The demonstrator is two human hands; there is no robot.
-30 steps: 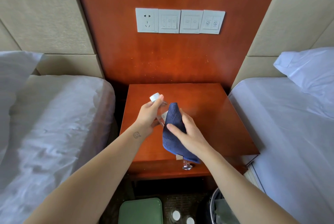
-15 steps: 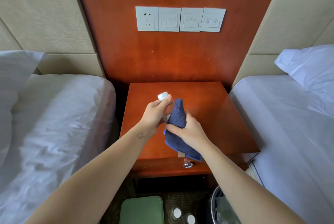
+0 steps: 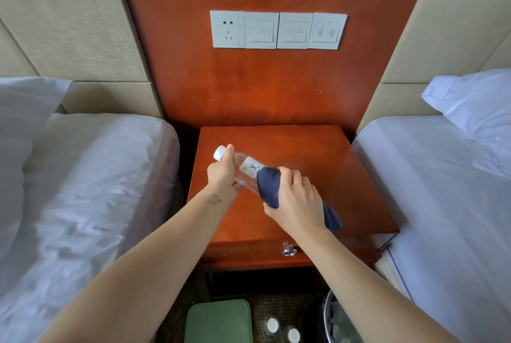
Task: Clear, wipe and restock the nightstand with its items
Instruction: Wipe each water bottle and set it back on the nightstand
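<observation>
A clear plastic water bottle (image 3: pixel 247 168) with a white cap and a white label lies tilted in the air above the reddish wooden nightstand (image 3: pixel 345 185). My left hand (image 3: pixel 223 172) grips its neck end just below the cap. My right hand (image 3: pixel 295 199) holds a dark blue cloth (image 3: pixel 269 185) wrapped round the bottle's lower half; the bottle's base is hidden by the cloth. A tail of cloth hangs out behind my right wrist. The nightstand top carries nothing else.
White beds flank the nightstand, the left bed (image 3: pixel 91 182) and the right bed (image 3: pixel 448 190). A switch and socket panel (image 3: pixel 278 30) is on the wooden wall panel. On the floor below are a green box (image 3: pixel 219 322), two white-capped bottles (image 3: pixel 282 330) and a bin (image 3: pixel 341 320).
The bottle has tipped from near upright to slanting, cap toward the left. My right hand with the cloth slid down from the bottle's top toward its lower half.
</observation>
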